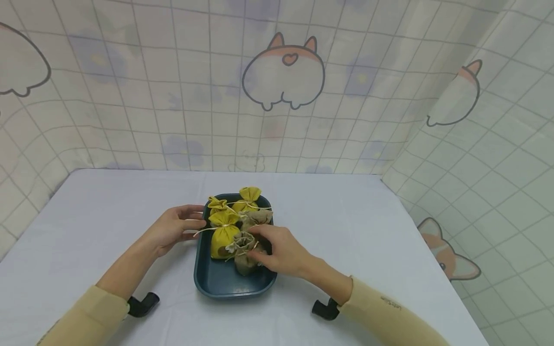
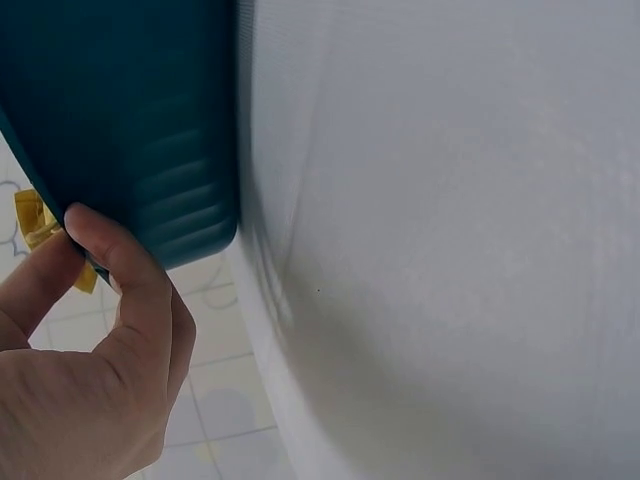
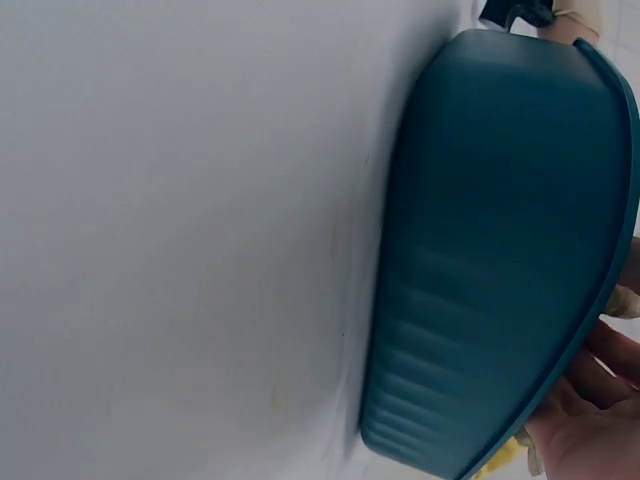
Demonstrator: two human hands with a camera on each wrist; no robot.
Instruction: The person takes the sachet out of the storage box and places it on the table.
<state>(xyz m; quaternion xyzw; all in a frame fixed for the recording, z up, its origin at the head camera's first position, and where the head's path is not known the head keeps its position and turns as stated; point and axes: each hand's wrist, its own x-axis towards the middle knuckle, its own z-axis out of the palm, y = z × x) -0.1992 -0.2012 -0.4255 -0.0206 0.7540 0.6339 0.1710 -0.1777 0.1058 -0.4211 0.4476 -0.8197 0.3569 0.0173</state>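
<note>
A dark teal tray holds several small drawstring pouches. Yellow pouches fill its left and far side. On the right are a front beige pouch and another beige pouch behind it. My right hand reaches over the right rim, thumb and forefinger pinching the front beige pouch near its gathered neck. At the left rim, my left hand holds the tray's edge; in the left wrist view a fingertip presses the outer wall. The right wrist view mostly shows the tray's outer side, hiding the pinched pouch.
The tray stands on a white-covered table. A patterned curtain hangs behind and to the right. Black curved devices sit by both wrists, next to the beige sleeves.
</note>
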